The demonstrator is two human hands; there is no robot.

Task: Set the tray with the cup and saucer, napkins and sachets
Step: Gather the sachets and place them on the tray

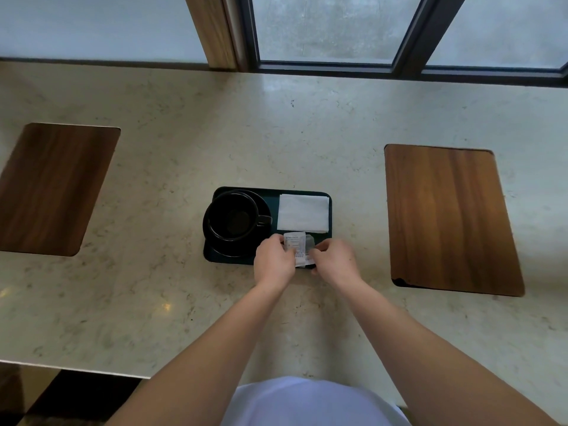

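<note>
Sachets going down at the tray's near right corner

Your left hand (273, 259) and right hand (333, 258) pinch the sachets (296, 245) between them over the dark tray (215, 256), just in front of the napkins (302, 213) and beside the cup (232, 215) on its saucer (221, 250). They look light, limp and slippery, so grip them by the edges and lay them flat.
</note>
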